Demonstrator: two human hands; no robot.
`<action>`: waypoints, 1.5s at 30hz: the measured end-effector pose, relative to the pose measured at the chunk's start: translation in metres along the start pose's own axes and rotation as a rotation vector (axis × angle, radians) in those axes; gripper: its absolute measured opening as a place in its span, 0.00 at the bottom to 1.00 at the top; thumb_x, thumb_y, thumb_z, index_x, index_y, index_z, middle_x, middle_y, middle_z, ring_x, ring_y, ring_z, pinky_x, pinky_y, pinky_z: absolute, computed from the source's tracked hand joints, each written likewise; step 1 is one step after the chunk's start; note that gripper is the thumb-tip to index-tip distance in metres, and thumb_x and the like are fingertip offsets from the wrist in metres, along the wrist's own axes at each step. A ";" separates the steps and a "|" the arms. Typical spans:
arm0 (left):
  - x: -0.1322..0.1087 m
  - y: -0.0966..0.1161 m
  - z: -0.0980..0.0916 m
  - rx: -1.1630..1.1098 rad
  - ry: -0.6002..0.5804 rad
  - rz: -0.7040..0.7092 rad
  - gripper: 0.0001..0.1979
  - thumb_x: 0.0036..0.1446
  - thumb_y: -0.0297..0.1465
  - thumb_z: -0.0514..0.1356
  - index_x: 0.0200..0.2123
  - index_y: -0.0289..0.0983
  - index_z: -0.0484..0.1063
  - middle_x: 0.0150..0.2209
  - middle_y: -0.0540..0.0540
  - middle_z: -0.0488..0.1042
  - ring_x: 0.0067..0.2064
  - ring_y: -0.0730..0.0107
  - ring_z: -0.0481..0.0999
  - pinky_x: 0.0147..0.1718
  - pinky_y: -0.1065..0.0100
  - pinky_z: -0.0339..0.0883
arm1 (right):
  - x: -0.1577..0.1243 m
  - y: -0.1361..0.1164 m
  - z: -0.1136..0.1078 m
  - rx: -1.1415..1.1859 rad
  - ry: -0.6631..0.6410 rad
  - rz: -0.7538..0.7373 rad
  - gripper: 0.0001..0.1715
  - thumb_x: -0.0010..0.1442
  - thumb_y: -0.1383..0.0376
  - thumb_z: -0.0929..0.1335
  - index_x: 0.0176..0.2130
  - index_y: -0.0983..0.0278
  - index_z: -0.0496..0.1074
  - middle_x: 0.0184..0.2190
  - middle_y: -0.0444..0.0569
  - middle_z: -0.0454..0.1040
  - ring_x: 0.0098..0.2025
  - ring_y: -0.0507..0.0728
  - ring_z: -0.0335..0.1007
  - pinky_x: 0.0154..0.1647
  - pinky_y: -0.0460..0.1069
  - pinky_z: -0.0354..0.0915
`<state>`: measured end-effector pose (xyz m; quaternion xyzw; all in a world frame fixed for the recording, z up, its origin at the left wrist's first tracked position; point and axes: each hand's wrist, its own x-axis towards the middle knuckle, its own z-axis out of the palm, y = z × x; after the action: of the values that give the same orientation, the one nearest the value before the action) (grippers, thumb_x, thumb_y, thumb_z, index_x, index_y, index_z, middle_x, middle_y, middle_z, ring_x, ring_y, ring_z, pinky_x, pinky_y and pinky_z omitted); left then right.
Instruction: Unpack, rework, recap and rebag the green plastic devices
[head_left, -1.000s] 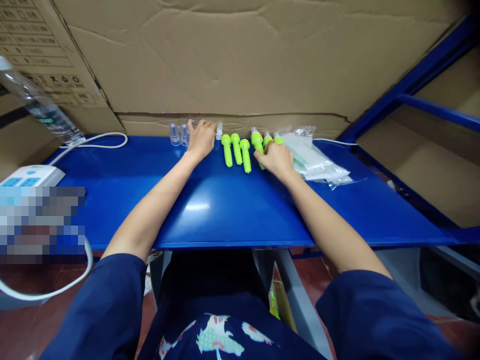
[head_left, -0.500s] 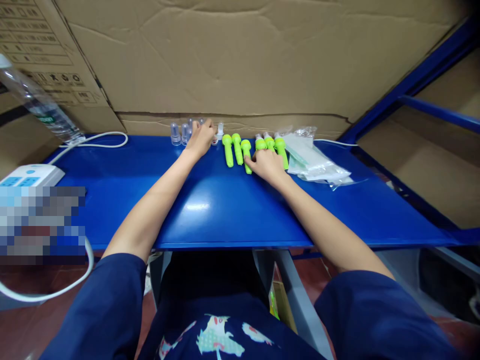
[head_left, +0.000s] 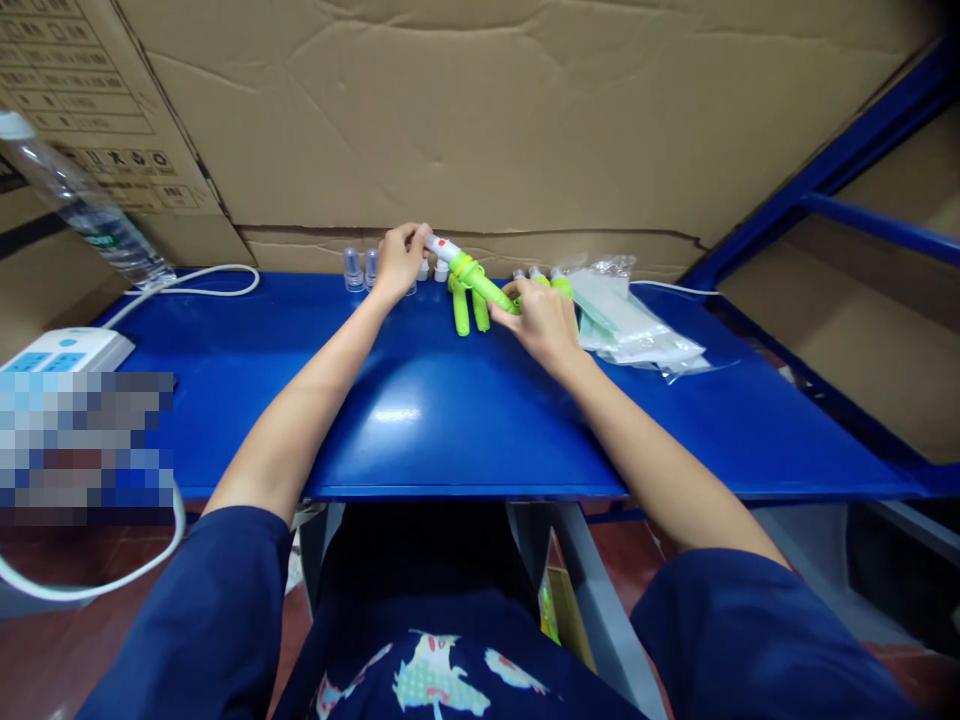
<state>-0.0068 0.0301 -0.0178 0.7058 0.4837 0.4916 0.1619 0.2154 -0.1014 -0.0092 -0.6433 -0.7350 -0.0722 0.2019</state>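
My left hand [head_left: 401, 262] pinches the clear end of a white cylindrical piece with a red dot [head_left: 442, 247]. My right hand [head_left: 546, 318] grips the lower end of a bright green torch-shaped handle [head_left: 482, 282]. The white piece meets the wide end of this handle, and both are tilted above the table; whether they are joined I cannot tell. Below them lie two more green handles [head_left: 461, 312]. Other green handles with clear tips [head_left: 561, 287] are partly hidden behind my right hand. Clear domed caps [head_left: 352, 270] and small white pieces [head_left: 441, 271] stand around my left hand.
The blue table [head_left: 450, 420] backs onto a cardboard wall [head_left: 487, 120]. Clear plastic bags [head_left: 645, 330] lie at the right. At the left are a water bottle [head_left: 97, 215], a white power strip [head_left: 82, 348] and a looping white cable [head_left: 225, 268].
My left hand has lifted a white piece from among the caps. My right hand has raised a green handle off the table, and the two parts now meet.
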 end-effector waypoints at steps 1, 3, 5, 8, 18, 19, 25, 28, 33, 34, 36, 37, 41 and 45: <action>-0.001 0.001 0.000 0.013 -0.013 -0.002 0.21 0.76 0.41 0.49 0.48 0.35 0.78 0.40 0.39 0.83 0.45 0.61 0.84 0.52 0.60 0.75 | -0.001 -0.001 0.001 0.009 0.003 -0.011 0.21 0.67 0.57 0.65 0.51 0.67 0.78 0.49 0.62 0.81 0.50 0.70 0.77 0.48 0.60 0.69; -0.005 0.004 -0.002 0.025 -0.042 0.008 0.21 0.76 0.40 0.49 0.50 0.35 0.78 0.42 0.38 0.84 0.46 0.60 0.84 0.52 0.58 0.76 | -0.001 0.000 0.003 0.023 0.007 -0.024 0.20 0.67 0.58 0.65 0.49 0.67 0.78 0.47 0.62 0.81 0.50 0.70 0.76 0.48 0.60 0.69; -0.009 0.008 -0.005 0.008 -0.094 0.031 0.20 0.76 0.40 0.49 0.52 0.35 0.77 0.43 0.38 0.84 0.46 0.61 0.83 0.52 0.58 0.76 | -0.002 0.001 0.004 0.034 0.008 -0.030 0.20 0.67 0.58 0.65 0.48 0.68 0.78 0.47 0.62 0.81 0.50 0.71 0.76 0.48 0.61 0.69; -0.012 0.013 -0.007 -0.022 -0.201 0.056 0.20 0.75 0.40 0.50 0.52 0.35 0.78 0.43 0.39 0.83 0.45 0.63 0.82 0.50 0.60 0.76 | -0.001 0.004 0.006 0.052 -0.010 -0.053 0.19 0.67 0.58 0.65 0.48 0.67 0.78 0.47 0.62 0.81 0.51 0.71 0.76 0.50 0.61 0.69; -0.021 0.015 0.002 0.270 -0.242 0.053 0.26 0.71 0.29 0.50 0.70 0.38 0.64 0.66 0.36 0.72 0.68 0.55 0.71 0.68 0.51 0.61 | 0.010 0.021 0.021 0.140 -0.007 0.092 0.20 0.67 0.58 0.65 0.45 0.71 0.78 0.43 0.65 0.81 0.48 0.70 0.77 0.54 0.61 0.70; -0.025 0.017 0.003 0.327 -0.250 0.051 0.26 0.70 0.28 0.51 0.70 0.39 0.65 0.68 0.35 0.70 0.69 0.53 0.69 0.69 0.48 0.60 | 0.011 0.023 0.023 0.130 -0.015 0.116 0.19 0.66 0.58 0.66 0.43 0.71 0.79 0.41 0.65 0.81 0.47 0.70 0.77 0.53 0.62 0.70; -0.033 0.034 0.011 0.552 -0.242 0.100 0.27 0.67 0.25 0.50 0.67 0.36 0.68 0.67 0.32 0.71 0.70 0.43 0.66 0.66 0.38 0.57 | 0.013 0.031 0.025 0.107 -0.100 0.142 0.17 0.64 0.60 0.66 0.35 0.68 0.80 0.28 0.60 0.78 0.38 0.69 0.77 0.48 0.64 0.72; -0.026 0.037 0.020 0.605 -0.260 0.137 0.27 0.65 0.23 0.49 0.66 0.31 0.69 0.66 0.28 0.71 0.70 0.41 0.65 0.68 0.35 0.52 | 0.010 0.027 0.024 0.075 -0.147 0.162 0.19 0.65 0.60 0.65 0.37 0.70 0.81 0.30 0.62 0.78 0.39 0.69 0.77 0.48 0.64 0.72; -0.012 0.034 0.032 0.606 -0.250 0.162 0.26 0.64 0.22 0.48 0.61 0.31 0.73 0.65 0.26 0.71 0.70 0.37 0.64 0.69 0.30 0.46 | 0.004 0.016 0.020 -0.003 -0.026 0.092 0.25 0.67 0.58 0.66 0.56 0.70 0.77 0.55 0.68 0.75 0.49 0.72 0.77 0.49 0.64 0.73; -0.010 0.033 0.033 0.599 -0.248 0.159 0.26 0.63 0.22 0.48 0.60 0.31 0.74 0.66 0.26 0.70 0.70 0.38 0.63 0.69 0.30 0.46 | 0.002 0.014 0.020 -0.005 -0.027 0.044 0.26 0.69 0.57 0.64 0.59 0.67 0.76 0.58 0.66 0.73 0.50 0.71 0.76 0.50 0.64 0.73; -0.007 0.033 0.032 0.606 -0.252 0.144 0.25 0.63 0.21 0.47 0.57 0.31 0.75 0.66 0.26 0.69 0.71 0.38 0.62 0.69 0.31 0.46 | 0.001 0.009 0.021 0.008 -0.083 -0.052 0.27 0.72 0.59 0.61 0.63 0.63 0.75 0.58 0.63 0.73 0.51 0.70 0.77 0.51 0.63 0.73; -0.006 0.033 0.031 0.619 -0.256 0.136 0.26 0.63 0.20 0.46 0.57 0.31 0.75 0.66 0.26 0.69 0.72 0.39 0.62 0.70 0.32 0.46 | 0.001 0.007 0.022 0.015 -0.119 -0.088 0.28 0.72 0.60 0.60 0.64 0.62 0.75 0.58 0.63 0.73 0.51 0.69 0.77 0.52 0.62 0.73; -0.002 0.033 0.026 0.642 -0.239 0.140 0.25 0.63 0.21 0.46 0.57 0.29 0.75 0.65 0.24 0.70 0.70 0.39 0.64 0.69 0.32 0.46 | 0.000 0.001 0.020 0.028 -0.216 -0.151 0.28 0.73 0.61 0.59 0.59 0.66 0.80 0.50 0.64 0.78 0.50 0.69 0.78 0.54 0.62 0.72; 0.002 0.029 0.027 0.599 -0.212 0.196 0.22 0.65 0.26 0.50 0.56 0.34 0.77 0.58 0.29 0.78 0.65 0.41 0.70 0.69 0.30 0.46 | -0.003 -0.003 0.013 0.053 -0.216 -0.116 0.30 0.75 0.57 0.57 0.42 0.66 0.83 0.37 0.64 0.80 0.46 0.73 0.80 0.52 0.65 0.71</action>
<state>0.0317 0.0246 -0.0092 0.8125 0.5169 0.2646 -0.0517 0.2096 -0.0998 -0.0214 -0.5980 -0.7902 0.0053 0.1340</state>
